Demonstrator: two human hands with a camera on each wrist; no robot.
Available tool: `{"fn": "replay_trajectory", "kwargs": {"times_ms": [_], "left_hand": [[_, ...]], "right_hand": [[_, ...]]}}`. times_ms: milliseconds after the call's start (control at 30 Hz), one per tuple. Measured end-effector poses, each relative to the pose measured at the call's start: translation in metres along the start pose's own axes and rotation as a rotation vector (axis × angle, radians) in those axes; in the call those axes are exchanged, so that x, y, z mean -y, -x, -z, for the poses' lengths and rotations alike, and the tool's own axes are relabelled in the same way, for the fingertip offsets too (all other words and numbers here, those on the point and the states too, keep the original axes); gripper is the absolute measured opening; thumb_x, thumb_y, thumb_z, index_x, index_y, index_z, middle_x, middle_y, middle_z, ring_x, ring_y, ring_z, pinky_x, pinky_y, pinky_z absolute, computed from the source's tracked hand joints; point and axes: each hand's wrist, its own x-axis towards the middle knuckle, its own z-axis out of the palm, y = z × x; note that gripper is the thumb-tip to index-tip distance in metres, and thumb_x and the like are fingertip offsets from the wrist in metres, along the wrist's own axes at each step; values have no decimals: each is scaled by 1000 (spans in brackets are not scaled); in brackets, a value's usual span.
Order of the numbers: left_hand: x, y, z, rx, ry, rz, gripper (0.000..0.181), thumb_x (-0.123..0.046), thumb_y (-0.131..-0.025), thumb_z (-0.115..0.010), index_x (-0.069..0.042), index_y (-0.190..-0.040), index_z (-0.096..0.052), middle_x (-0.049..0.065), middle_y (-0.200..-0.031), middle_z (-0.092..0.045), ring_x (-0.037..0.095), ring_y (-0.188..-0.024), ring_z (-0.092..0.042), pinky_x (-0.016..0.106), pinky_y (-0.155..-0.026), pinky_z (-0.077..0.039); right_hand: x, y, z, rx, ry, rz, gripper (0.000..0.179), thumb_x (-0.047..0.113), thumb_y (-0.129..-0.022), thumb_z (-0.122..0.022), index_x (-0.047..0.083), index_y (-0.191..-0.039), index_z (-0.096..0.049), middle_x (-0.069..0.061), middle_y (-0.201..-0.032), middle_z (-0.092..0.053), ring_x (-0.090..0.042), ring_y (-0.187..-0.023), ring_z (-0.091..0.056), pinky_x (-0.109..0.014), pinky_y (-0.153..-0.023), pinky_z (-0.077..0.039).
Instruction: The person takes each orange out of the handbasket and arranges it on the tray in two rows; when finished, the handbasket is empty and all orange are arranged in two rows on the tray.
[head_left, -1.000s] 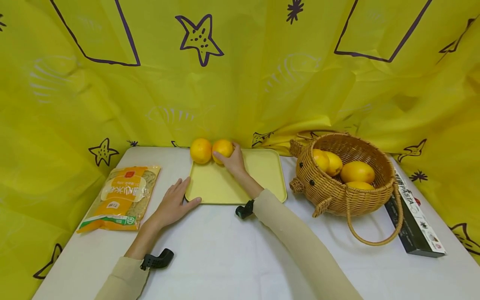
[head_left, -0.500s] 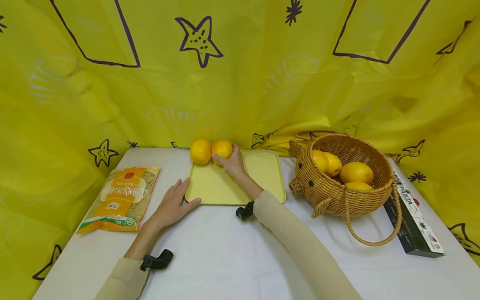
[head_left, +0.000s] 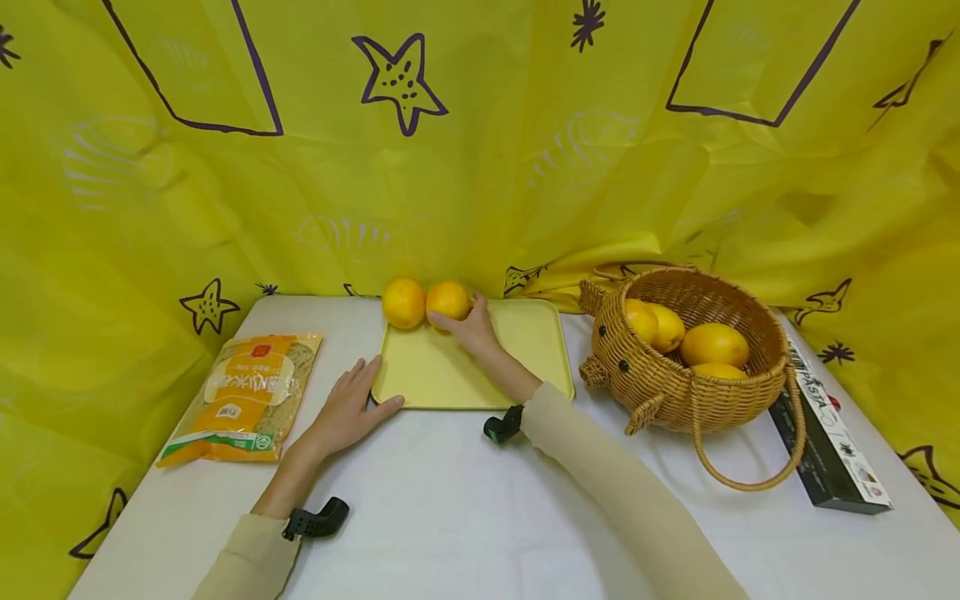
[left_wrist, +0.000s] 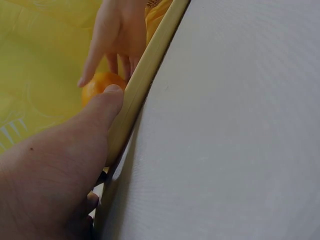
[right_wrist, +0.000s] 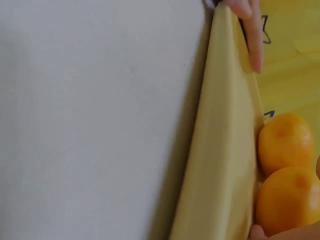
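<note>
Two oranges sit side by side at the far left corner of a pale yellow rectangular tray [head_left: 525, 350]. The left orange [head_left: 403, 303] lies right at the corner. My right hand [head_left: 472, 329] reaches over the tray and holds the right orange [head_left: 447, 299], thumb on its near side and fingers on its right. In the right wrist view, the thumb [right_wrist: 265, 234] lies along the lower side of that orange [right_wrist: 287, 200]. My left hand [head_left: 351, 404] rests with straight fingers at the tray's near left corner. Its thumb [left_wrist: 107, 102] lies at the rim in the left wrist view.
A wicker pig-faced basket [head_left: 675, 400] with several yellow mango-like fruits [head_left: 716, 344] stands at the right. A black and white pasta box [head_left: 832, 450] lies partly behind it. At the left lies a bag of noodles [head_left: 247, 392]. A yellow cloth [head_left: 480, 167] hangs behind the table.
My right hand and wrist have shifted slightly to the right and towards me, its fingers a little looser about the orange. Both oranges and my left hand have stayed in place.
</note>
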Motion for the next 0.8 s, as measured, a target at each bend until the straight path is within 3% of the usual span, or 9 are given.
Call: {"fn": "replay_trajectory", "kwargs": {"times_ms": [133, 200, 367, 467, 633, 800], "left_hand": [[-1, 0, 0, 2, -1, 1, 89, -54, -93, -56, -2, -155, -17, 20, -161, -21, 41, -150, -12, 58, -122, -8], [-1, 0, 0, 2, 2, 1, 89, -53, -93, -56, -2, -155, -17, 21, -161, -21, 42, -150, -12, 58, -122, -8], [-1, 0, 0, -2, 3, 0, 88, -51, -93, -56, -2, -155, -17, 21, -161, -20, 42, -150, -12, 58, -122, -8], [-2, 0, -1, 3, 7, -5, 88, -51, -93, -56, -1, -155, -17, 21, -161, -20, 42, -150, -11, 58, -122, -8], [-3, 0, 0, 8, 4, 1, 89, -52, -93, -56, -1, -154, -17, 22, -161, -19, 42, -150, -11, 59, -121, -8], [-2, 1, 1, 5, 0, 7, 89, -51, -93, -56, -1, -155, -17, 22, -160, -19, 43, -150, -11, 59, -121, -8]], "right_hand": [[10, 23, 18, 82, -20, -105, 106, 42, -82, -75, 12, -155, -5, -22, -154, -30, -33, -142, -36, -46, -118, -33], [16, 43, 29, 159, -13, -132, 101, 44, -84, -72, 15, -156, -7, -18, -156, -29, -33, -141, -39, -47, -117, -33], [25, 103, 71, 478, -64, -60, 71, 35, -96, -60, 11, -152, -23, -19, -149, -39, -32, -126, -57, -42, -108, -47], [26, 140, 109, 612, -81, 25, 54, 30, -101, -52, 7, -146, -33, -25, -141, -48, -28, -115, -65, -36, -99, -54], [25, 184, 174, 619, -33, 201, 39, 17, -104, -45, 7, -141, -40, -12, -124, -63, -22, -102, -69, -31, -93, -56], [25, 199, 216, 546, -50, 329, 38, 4, -104, -38, 8, -141, -40, 2, -118, -67, -18, -100, -69, -28, -89, -56]]}}
